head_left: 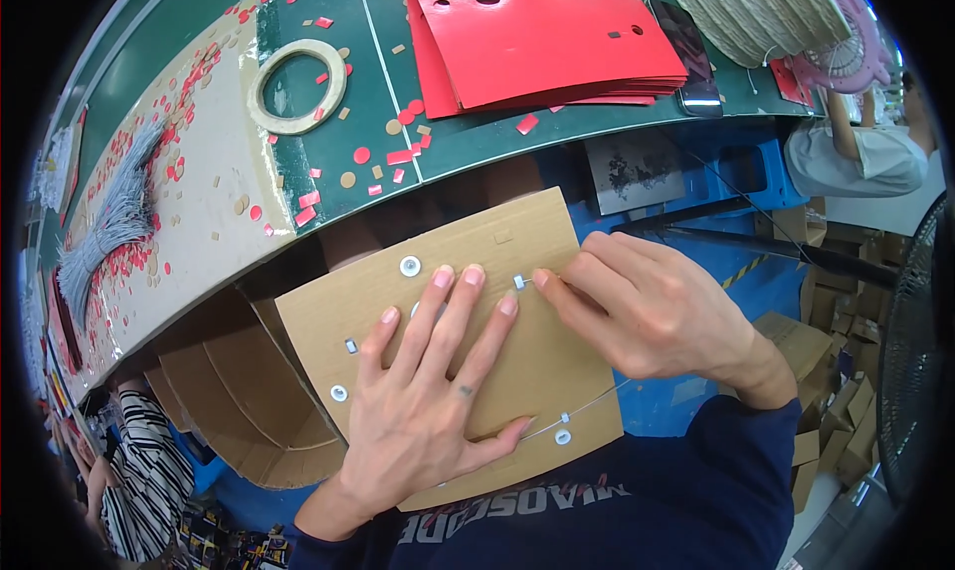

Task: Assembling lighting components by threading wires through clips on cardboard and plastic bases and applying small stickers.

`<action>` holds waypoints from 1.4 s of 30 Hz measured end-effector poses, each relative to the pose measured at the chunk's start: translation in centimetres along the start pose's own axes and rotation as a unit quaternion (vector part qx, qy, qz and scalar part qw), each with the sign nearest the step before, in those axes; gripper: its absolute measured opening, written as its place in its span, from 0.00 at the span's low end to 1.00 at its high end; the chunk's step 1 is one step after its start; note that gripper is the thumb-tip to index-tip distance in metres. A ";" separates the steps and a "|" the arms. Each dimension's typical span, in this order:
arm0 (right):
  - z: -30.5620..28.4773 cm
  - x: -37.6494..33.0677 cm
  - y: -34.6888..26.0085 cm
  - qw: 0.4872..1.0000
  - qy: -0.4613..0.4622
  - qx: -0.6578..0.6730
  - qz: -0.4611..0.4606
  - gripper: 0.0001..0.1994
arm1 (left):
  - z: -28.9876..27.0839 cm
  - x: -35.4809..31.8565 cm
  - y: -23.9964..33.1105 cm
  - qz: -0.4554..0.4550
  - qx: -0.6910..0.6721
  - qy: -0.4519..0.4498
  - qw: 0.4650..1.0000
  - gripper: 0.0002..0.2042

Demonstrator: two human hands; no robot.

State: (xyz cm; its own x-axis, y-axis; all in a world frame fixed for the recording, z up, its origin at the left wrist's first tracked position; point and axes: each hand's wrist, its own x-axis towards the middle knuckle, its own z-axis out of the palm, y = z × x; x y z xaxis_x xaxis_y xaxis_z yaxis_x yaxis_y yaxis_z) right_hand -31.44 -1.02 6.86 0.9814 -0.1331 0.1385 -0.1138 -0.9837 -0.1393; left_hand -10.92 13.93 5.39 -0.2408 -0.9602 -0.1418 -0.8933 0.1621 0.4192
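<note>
A brown cardboard panel (557, 361) lies tilted in front of me, its far edge by the table. My left hand (428, 391) rests flat on it, fingers spread. Beside the left index fingertip is a small white clip (518, 283), with a thin strand running from it into the pinched fingers of my right hand (647, 306). Round white grommets (410, 266) and another small clip (350, 346) sit on the panel. Near the lower edge, a thin grey wire (597, 397) passes another white clip (565, 418) and reaches toward my left thumb.
Beyond the panel, a green table (328, 162) carries red punched sheets (557, 43), a tape roll (261, 88), a grey wire bundle (114, 217), a phone (688, 63) and scraps. An open carton (234, 391) stands left. A black fan (915, 371) is at right; other people sit nearby.
</note>
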 end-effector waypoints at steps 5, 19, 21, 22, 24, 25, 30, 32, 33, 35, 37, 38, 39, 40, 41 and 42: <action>-0.4 0.1 -0.2 1.000 -0.011 -0.006 -0.014 0.21 | 0.3 -0.1 0.2 -0.008 0.004 -0.003 1.000 0.46; -0.2 -0.2 -1.4 0.996 -0.019 0.050 0.066 0.28 | 0.4 0.0 0.2 0.001 0.025 0.006 1.000 0.44; -0.3 -0.2 -1.5 0.996 -0.020 0.041 0.072 0.28 | 0.5 -0.2 0.2 -0.002 0.021 0.004 1.000 0.44; -0.5 -0.1 -1.2 0.996 -0.025 0.052 0.069 0.28 | 0.5 -0.3 0.2 -0.001 0.024 0.007 1.000 0.43; -0.6 -0.1 -0.8 0.995 -0.035 0.061 0.070 0.28 | 0.5 -0.2 0.1 0.004 0.022 0.010 1.000 0.43; -0.4 -0.1 -0.6 0.996 -0.028 0.058 0.066 0.28 | 0.3 0.0 0.0 0.005 0.018 0.007 1.000 0.43; 0.4 -0.4 -0.3 0.999 -0.001 0.032 0.040 0.27 | 0.4 -0.2 0.0 0.002 0.012 0.008 1.000 0.42; 0.7 -0.3 0.5 0.996 0.024 0.087 0.025 0.26 | 0.3 0.0 0.0 0.003 0.024 0.001 1.000 0.42; 0.7 -0.3 0.8 0.996 0.022 0.088 0.024 0.26 | 0.4 0.0 0.0 0.002 0.022 0.000 1.000 0.42; 0.5 -0.2 1.2 0.992 0.014 0.121 0.044 0.25 | 0.5 0.0 0.1 0.001 0.022 -0.002 1.000 0.41; 0.6 -0.2 1.1 0.992 0.013 0.115 0.040 0.25 | 0.5 0.1 0.1 0.001 0.019 -0.002 1.000 0.40; 0.5 -0.1 1.0 0.993 0.019 0.109 0.035 0.25 | 0.3 0.0 0.1 0.000 0.022 -0.002 1.000 0.40; 0.5 0.1 0.9 0.993 0.017 0.111 0.033 0.25 | 0.2 -0.2 0.1 -0.003 0.020 -0.002 1.000 0.40; 0.4 0.2 0.9 0.994 0.022 0.105 0.027 0.25 | 0.0 -0.3 0.2 -0.004 0.028 0.003 1.000 0.40; 0.5 0.3 1.0 0.994 0.026 0.100 0.025 0.24 | 0.0 -0.2 0.1 -0.001 0.035 0.005 0.999 0.40; 0.7 0.2 1.1 0.994 0.025 0.103 0.027 0.24 | 0.2 -0.1 0.0 -0.001 0.033 0.002 0.999 0.40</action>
State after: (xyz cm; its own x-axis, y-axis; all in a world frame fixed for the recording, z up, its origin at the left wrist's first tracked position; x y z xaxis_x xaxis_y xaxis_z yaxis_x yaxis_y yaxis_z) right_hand -31.26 -2.01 6.10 0.9651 -0.1964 0.1732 -0.1274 -0.9300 -0.3448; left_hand -10.98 14.08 5.28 -0.2374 -0.9613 -0.1399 -0.9172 0.1744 0.3581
